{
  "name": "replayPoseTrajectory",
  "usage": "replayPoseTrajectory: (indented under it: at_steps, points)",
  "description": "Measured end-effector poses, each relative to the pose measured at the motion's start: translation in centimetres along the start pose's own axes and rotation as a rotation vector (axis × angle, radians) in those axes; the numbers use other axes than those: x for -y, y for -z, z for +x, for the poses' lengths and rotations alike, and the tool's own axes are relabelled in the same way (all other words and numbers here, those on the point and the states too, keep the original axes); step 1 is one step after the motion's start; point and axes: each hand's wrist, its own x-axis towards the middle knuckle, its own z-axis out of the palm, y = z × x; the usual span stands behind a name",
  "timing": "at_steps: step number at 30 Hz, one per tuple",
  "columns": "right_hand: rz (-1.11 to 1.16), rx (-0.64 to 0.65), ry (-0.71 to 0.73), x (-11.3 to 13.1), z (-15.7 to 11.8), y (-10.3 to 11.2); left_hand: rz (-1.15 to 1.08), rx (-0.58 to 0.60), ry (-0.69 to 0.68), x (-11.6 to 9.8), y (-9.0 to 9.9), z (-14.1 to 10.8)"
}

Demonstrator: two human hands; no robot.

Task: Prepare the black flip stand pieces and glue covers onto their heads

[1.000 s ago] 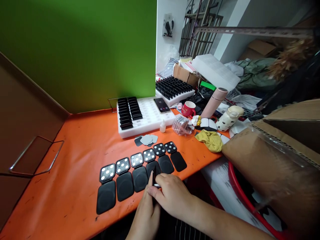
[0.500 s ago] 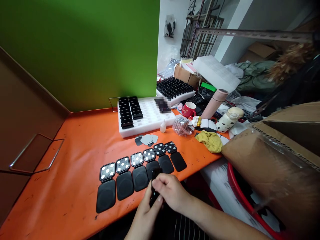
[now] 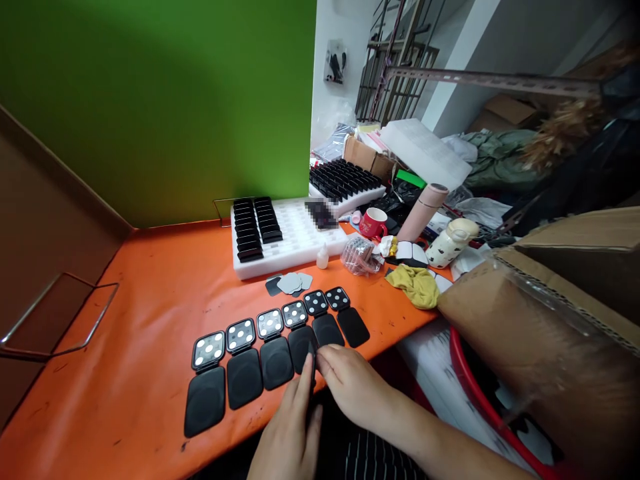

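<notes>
Near the table's front edge, my left hand is closed on a thin black flat piece, seen almost edge-on. My right hand has its fingers bent together at the piece's right side; the fingertips are partly hidden. Just beyond lies a row of several opened black hinged cases. Each has a smaller square half with white dots at the back and a plain dark panel in front. Behind the row is a small pile of grey rounded-square plates.
A white foam tray holding upright black cases stands at the back, with a small dropper bottle before it. To the right are a red mug, a pink flask, a yellow cloth and a large cardboard box.
The black piece has turned edge-on between my hands, and my left fingers have straightened along it. My right hand has shifted slightly right. The camera view has moved a little.
</notes>
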Motion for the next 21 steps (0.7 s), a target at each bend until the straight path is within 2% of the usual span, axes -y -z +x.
replayPoseTrajectory:
  at_steps: [4,8,13,17,21]
  points:
    - [0.039,0.016,-0.019,0.1,-0.3,-0.2,0.101,-0.001,-0.031,-0.2,0.5,0.1]
    - [0.003,0.051,0.011,0.5,-0.3,-0.1,0.021,-0.027,-0.038,0.0,0.9,0.3]
    - [-0.035,0.079,0.120,1.2,-0.3,0.3,-0.108,-0.078,0.046,0.3,1.3,1.0]
    - [-0.075,0.008,0.105,1.1,0.0,-0.2,-0.234,-0.180,0.133,0.3,0.8,1.4]
    - [0.014,-0.103,0.176,0.6,0.3,-1.9,-0.224,-0.184,0.174,0.1,-0.1,1.1]
